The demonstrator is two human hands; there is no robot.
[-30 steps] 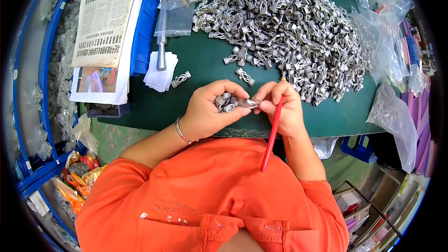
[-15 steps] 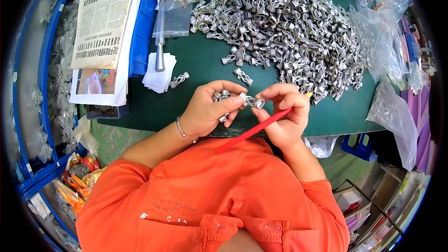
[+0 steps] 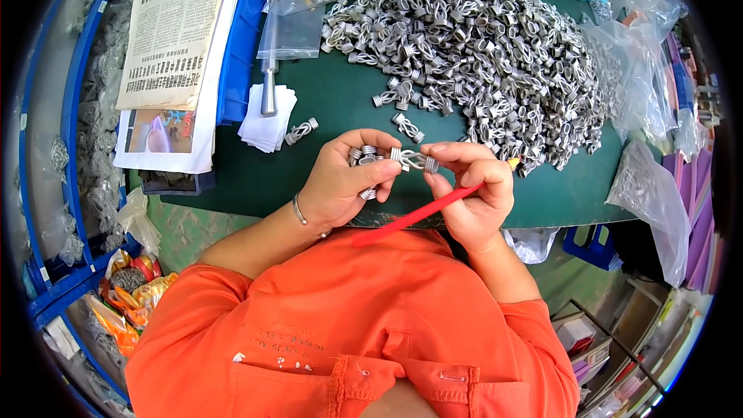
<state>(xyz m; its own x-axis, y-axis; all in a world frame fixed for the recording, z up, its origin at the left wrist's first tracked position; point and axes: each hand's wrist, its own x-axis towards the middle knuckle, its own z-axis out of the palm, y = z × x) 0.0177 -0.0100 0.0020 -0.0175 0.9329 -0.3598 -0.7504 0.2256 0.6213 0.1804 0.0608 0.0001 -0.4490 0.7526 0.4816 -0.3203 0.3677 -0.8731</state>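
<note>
In front of my chest, a grey metal fitting (image 3: 412, 160) with ribbed ring ends and twisted loops between them is stretched between my two hands. My left hand (image 3: 348, 174) is closed on one end of it and also cradles several similar fittings (image 3: 365, 156) in its fingers. Thumb and fingertips of my right hand (image 3: 477, 190) pinch the other end. That hand also grips a long red stick-shaped tool (image 3: 422, 214), whose yellow tip (image 3: 513, 163) sticks out past the knuckles. Just beyond my hands a single fitting (image 3: 408, 128) lies on the green table (image 3: 340, 101).
A large heap of fittings (image 3: 480, 54) covers the far middle and right of the table. At left are a blue bin (image 3: 240, 46), newspaper (image 3: 174, 31), white paper slips (image 3: 265, 120), a metal-handled tool (image 3: 268, 93) and another fitting (image 3: 302, 131). Plastic bags (image 3: 646, 70) hang at right.
The fitting between my hands has turned: its right ring showed its opening before and now shows its ribbed side. The red tool has shifted slightly; both hands keep their grip.
</note>
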